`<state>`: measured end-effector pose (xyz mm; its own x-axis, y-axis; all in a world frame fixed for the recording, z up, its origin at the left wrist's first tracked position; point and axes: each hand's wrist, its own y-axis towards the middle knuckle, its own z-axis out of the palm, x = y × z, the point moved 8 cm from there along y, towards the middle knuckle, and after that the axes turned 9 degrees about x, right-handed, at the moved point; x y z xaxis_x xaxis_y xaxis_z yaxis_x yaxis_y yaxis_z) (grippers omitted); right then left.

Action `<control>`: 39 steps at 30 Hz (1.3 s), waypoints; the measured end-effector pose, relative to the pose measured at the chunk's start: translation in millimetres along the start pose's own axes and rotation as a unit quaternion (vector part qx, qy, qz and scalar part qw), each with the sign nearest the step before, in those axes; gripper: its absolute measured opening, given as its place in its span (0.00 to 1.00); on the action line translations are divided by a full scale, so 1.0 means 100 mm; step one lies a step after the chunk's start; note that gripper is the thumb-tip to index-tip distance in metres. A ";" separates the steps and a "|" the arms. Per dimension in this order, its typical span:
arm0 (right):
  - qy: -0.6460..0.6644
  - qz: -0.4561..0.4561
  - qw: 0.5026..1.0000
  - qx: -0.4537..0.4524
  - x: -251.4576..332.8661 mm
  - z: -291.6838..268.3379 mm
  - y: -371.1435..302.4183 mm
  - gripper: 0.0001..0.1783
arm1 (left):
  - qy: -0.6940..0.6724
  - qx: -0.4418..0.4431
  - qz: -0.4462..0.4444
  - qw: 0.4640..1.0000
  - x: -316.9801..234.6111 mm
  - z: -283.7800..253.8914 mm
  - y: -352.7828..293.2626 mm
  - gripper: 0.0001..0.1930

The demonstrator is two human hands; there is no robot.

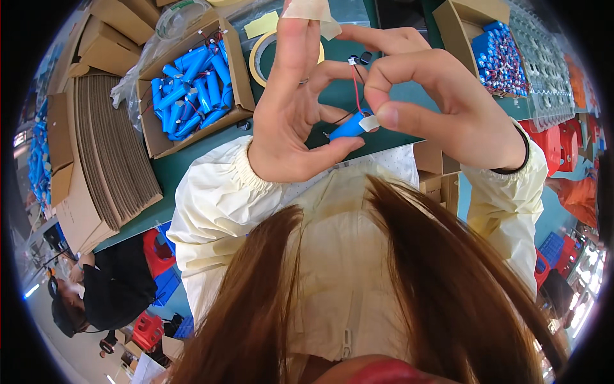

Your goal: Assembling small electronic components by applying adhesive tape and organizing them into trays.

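Observation:
A blue cylindrical battery with a wire lead sits between the thumb and fingers of my left hand. Strips of pale tape cling to that hand's raised finger. My right hand pinches a small whitish piece of tape against the battery's right end with thumb and forefinger. From this end a red wire rises to a small white connector. The back of the battery is hidden.
Left of my hands stands a cardboard box of blue batteries, beside stacked cardboard dividers. A tape roll lies behind my left hand. Another battery box and clear plastic trays are at the right. A person in black is at lower left.

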<state>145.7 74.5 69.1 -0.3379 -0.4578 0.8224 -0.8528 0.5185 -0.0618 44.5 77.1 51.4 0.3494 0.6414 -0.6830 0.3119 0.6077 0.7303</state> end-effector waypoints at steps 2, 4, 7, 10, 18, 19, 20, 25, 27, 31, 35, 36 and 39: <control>-0.025 -0.015 0.999 -0.022 0.02 -0.03 0.00 0.04 | 0.000 -0.003 -0.024 1.000 0.01 0.01 0.00 0.56; -0.037 -0.022 0.999 -0.019 0.03 -0.03 0.01 0.04 | -0.001 -0.005 -0.048 0.999 0.03 0.02 0.01 0.56; -0.064 -0.032 0.997 -0.021 0.04 -0.04 0.02 0.03 | -0.001 -0.007 -0.084 0.996 0.05 0.03 0.01 0.56; -0.072 -0.046 0.996 -0.037 0.06 -0.04 0.02 0.02 | 0.000 -0.010 -0.120 0.993 0.03 0.00 -0.01 0.57; -0.075 -0.063 0.994 -0.038 0.06 -0.06 0.02 0.04 | -0.004 -0.013 -0.211 0.977 0.08 0.04 0.00 0.57; -0.072 -0.063 0.995 -0.039 0.05 -0.06 0.02 0.04 | -0.004 -0.014 -0.223 0.975 0.08 0.05 -0.01 0.58; -0.068 -0.064 0.995 -0.040 0.04 -0.06 0.02 0.04 | -0.003 -0.015 -0.234 0.972 0.08 0.04 -0.01 0.58; -0.080 -0.060 0.995 -0.025 0.03 -0.05 0.03 0.04 | -0.003 -0.018 -0.291 0.956 0.11 0.07 -0.03 0.58; -0.076 -0.061 0.994 -0.038 0.05 -0.06 0.03 0.04 | -0.005 -0.018 -0.312 0.950 0.12 0.08 -0.03 0.58; -0.080 -0.049 0.995 -0.038 0.04 -0.06 0.03 0.04 | -0.005 -0.021 -0.356 0.934 0.13 0.10 -0.05 0.59; -0.106 -0.038 0.991 -0.072 0.07 -0.05 0.04 0.05 | -0.006 -0.024 -0.396 0.918 0.12 0.12 -0.08 0.59; -0.107 -0.038 0.991 -0.071 0.08 -0.03 0.04 0.05 | -0.007 -0.025 -0.405 0.914 0.12 0.12 -0.09 0.59; -0.110 -0.036 0.990 -0.079 0.04 -0.04 0.03 0.06 | -0.006 -0.027 -0.442 0.896 0.16 0.13 -0.10 0.60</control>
<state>143.1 77.6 74.8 -0.3728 -0.6347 0.6769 -0.8108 0.5776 0.0950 58.7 75.0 33.3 -0.0039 -0.1076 -0.9942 0.4295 0.8976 -0.0988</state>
